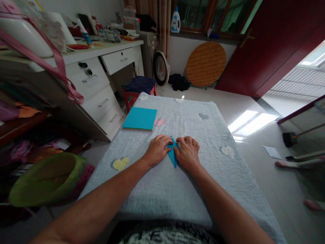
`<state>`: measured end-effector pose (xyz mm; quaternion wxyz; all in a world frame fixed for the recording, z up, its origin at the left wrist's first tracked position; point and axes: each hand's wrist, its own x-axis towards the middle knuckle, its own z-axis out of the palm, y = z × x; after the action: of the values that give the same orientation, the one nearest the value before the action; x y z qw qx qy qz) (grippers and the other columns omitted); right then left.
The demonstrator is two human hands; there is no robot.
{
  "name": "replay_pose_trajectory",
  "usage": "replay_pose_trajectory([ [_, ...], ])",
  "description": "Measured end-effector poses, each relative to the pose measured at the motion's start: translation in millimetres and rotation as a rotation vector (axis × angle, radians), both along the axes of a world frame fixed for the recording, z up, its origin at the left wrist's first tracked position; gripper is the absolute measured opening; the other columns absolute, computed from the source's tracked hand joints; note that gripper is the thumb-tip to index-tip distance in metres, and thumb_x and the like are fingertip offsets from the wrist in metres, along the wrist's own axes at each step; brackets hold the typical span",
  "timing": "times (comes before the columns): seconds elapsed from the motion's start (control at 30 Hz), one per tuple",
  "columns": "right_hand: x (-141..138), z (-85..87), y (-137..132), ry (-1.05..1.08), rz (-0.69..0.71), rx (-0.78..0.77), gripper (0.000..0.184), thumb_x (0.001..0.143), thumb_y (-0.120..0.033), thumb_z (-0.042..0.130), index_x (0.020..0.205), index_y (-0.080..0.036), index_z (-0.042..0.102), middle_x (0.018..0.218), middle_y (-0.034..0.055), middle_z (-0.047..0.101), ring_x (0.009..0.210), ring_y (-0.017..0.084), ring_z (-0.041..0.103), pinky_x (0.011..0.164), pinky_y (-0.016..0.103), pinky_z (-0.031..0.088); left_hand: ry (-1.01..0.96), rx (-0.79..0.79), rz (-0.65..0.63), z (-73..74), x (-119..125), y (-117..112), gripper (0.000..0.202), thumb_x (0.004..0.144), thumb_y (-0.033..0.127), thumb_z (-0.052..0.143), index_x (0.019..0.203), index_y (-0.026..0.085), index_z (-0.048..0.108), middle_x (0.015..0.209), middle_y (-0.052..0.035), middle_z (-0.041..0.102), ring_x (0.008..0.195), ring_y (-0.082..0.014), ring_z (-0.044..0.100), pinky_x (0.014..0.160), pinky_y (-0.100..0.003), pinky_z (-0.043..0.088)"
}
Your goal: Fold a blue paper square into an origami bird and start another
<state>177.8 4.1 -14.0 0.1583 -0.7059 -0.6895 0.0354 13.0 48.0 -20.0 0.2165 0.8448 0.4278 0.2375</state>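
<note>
A small piece of folded blue paper [172, 155] lies on the cloth-covered table, narrowing to a point toward me. My left hand [157, 149] grips its left edge, fingers curled and thumb on the paper. On the opposite edge, my right hand [188, 151] holds the paper with its thumb and bent fingers. Parts of the paper's upper half are hidden under the fingertips. Farther up and to the left sits a flat stack of square blue paper [140, 118], apart from both hands.
A pale tablecloth [203, 189] with heart patterns covers the table. Beyond it stand a stool [140, 84] with a dark cushion and a white desk [88, 81] on the left. A green-rimmed bin [48, 179] is at lower left. A round wooden tabletop [206, 64] leans against the wall.
</note>
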Motion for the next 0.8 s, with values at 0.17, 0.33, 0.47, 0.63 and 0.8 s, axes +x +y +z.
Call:
replay_pose_trajectory([
  [0.17,10,-2.3,0,0.028,-0.026,-0.032,0.033,0.091,-0.032,0.056,0.123,-0.033,0.061,0.118,0.0075,0.055,0.113,0.029,0.045,0.101,0.047,0.026,0.031,-0.059,0.003,0.3,-3,1,0.03,0.082,0.013,0.07,0.109,0.025,0.07,0.131,-0.0013,0.067,0.125,-0.0267,0.052,0.11,-0.046,0.038],
  [0.33,17,-3.4,1,0.069,-0.045,-0.02,0.027,0.092,-0.027,0.051,0.114,-0.03,0.066,0.117,0.0076,0.056,0.111,0.028,0.045,0.099,0.045,0.028,-0.03,-0.065,-0.011,-0.8,-7,1,0.032,0.08,0.01,0.069,0.108,0.025,0.069,0.129,-0.0029,0.067,0.125,-0.0264,0.051,0.11,-0.046,0.038],
  [0.47,17,-1.4,-1,0.115,0.005,0.008,0.023,0.095,-0.03,0.047,0.097,-0.021,0.067,0.109,0.0093,0.059,0.108,0.027,0.047,0.097,0.044,0.03,-0.077,-0.009,-0.008,2.8,-9,0,0.017,0.079,0.011,0.069,0.093,0.021,0.068,0.113,-0.0052,0.065,0.111,-0.0234,0.056,0.101,-0.041,0.043],
  [0.63,9,2.2,-4,0.138,0.073,-0.014,0.019,0.086,-0.035,0.061,0.093,-0.018,0.064,0.105,0.0103,0.058,0.106,0.03,0.047,0.096,0.045,0.031,-0.009,-0.003,0.012,8.9,-8,-4,0.008,0.08,0.012,0.066,0.079,0.019,0.067,0.087,-0.0034,0.062,0.092,-0.0222,0.056,0.086,-0.036,0.046],
  [0.8,5,1.2,-4,0.218,0.086,-0.019,0.009,0.084,-0.027,0.06,0.088,-0.02,0.061,0.102,0.0074,0.061,0.104,0.027,0.05,0.093,0.041,0.034,-0.003,-0.036,-0.011,10.4,-4,-10,0.01,0.083,0.011,0.061,0.082,0.019,0.067,0.083,-0.0032,0.065,0.086,-0.0212,0.059,0.081,-0.034,0.046],
])
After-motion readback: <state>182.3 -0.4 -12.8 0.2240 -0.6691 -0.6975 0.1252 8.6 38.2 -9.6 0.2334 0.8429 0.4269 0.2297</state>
